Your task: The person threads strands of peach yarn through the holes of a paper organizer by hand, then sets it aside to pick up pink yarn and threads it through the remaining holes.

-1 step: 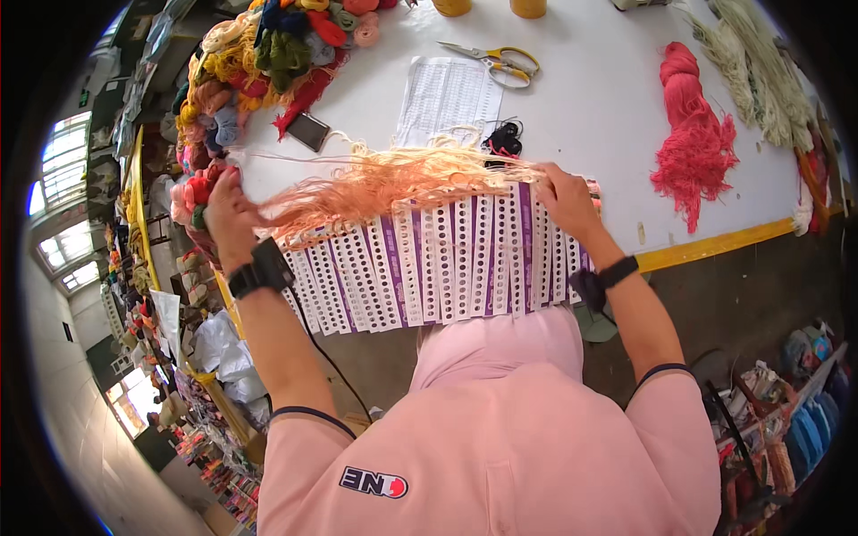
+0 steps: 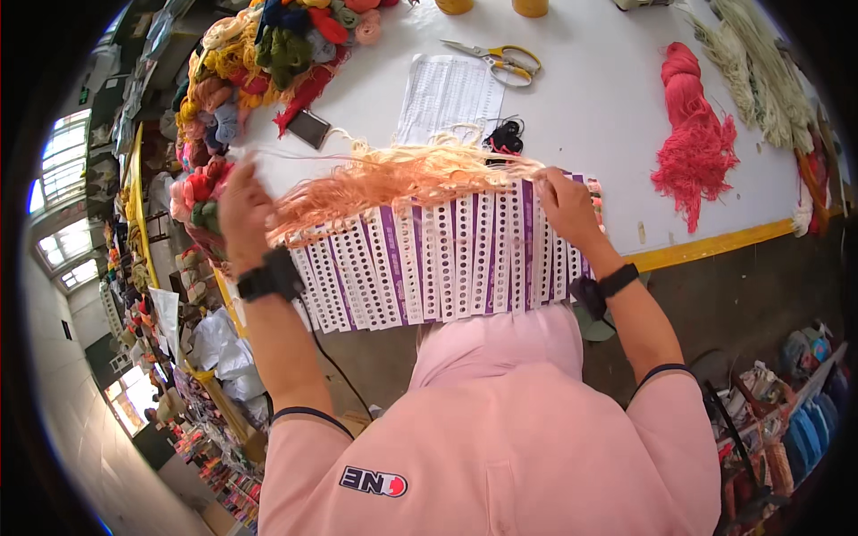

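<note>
Long white and purple cards [image 2: 438,259] punched with rows of round holes lie overlapped side by side along the table's near edge. Orange threads [image 2: 340,196] hang from their far ends, with cream threads [image 2: 447,147] behind. My right hand [image 2: 565,205] is closed, fingertips pinched on peach thread at the far end of a card on the right. My left hand [image 2: 248,210] is raised by the left end of the orange threads. Motion smears its fingers, so whether it holds a strand cannot be made out.
Yarn skeins of many colours [image 2: 286,54] are heaped at the back left. A black phone-like object [image 2: 308,129], a printed sheet [image 2: 451,98], yellow-handled scissors [image 2: 500,62] and a black thread bundle [image 2: 505,138] lie beyond the cards. Pink-red yarn [image 2: 688,134] rests at right.
My left hand has shifted a little to the right, nearer the orange threads, and is now more blurred. My right hand stays at nearly the same place.
</note>
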The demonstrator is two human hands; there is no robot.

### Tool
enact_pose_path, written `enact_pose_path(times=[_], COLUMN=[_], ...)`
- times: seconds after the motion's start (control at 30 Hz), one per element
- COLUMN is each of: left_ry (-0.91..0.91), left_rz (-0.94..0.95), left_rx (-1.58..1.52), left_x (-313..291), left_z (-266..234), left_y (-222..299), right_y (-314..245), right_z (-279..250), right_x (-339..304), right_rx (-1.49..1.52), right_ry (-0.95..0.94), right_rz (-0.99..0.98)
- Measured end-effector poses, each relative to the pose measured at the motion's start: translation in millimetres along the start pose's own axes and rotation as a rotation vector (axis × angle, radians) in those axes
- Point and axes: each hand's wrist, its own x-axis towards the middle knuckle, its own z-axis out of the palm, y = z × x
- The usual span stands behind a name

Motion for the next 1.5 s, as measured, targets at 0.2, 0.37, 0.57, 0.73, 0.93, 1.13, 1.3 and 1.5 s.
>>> enact_pose_path(times=[0.2, 0.37, 0.57, 0.73, 0.93, 1.13, 1.3, 1.5], left_ry=[-0.460, -0.550, -0.606, -0.584, -0.632, -0.568, -0.646, -0.539], left_rz=[-0.507, -0.561, -0.548, -0.516, -0.508, -0.483, -0.473, -0.377], left_rx=[-0.400, -0.397, -0.322, -0.361, -0.360, -0.332, -0.360, -0.194], left_x=[-75.1, -92.5, -103.3, -106.8, -111.3, -116.7, -115.9, -124.1], left_z=[173.8, 187.5, 190.1, 180.0, 174.2, 171.6, 167.3, 170.1], left_y=[-124.3, -139.2, -136.4, -133.2, -134.3, -127.1, -127.7, -114.9], right_y=[-13.8, -77.7, -96.4, -108.4, -112.8, -111.7, -125.6, -117.2], right_z=[21.2, 20.8, 28.4, 14.7, 28.2, 27.1, 33.1, 26.0], right_x=[-29.5, -18.9, -17.2, -26.3, -31.1, -36.3, -34.3, -40.6], right_rx=[-0.215, 0.739, 1.111, 1.098, 1.044, 1.053, 1.169, 1.155], right_ry=[-0.005, -0.040, -0.167, -0.272, -0.252, -0.282, -0.165, -0.236], right_rz=[-0.326, 0.193, 0.319, 0.410, 0.249, 0.440, 0.339, 0.359])
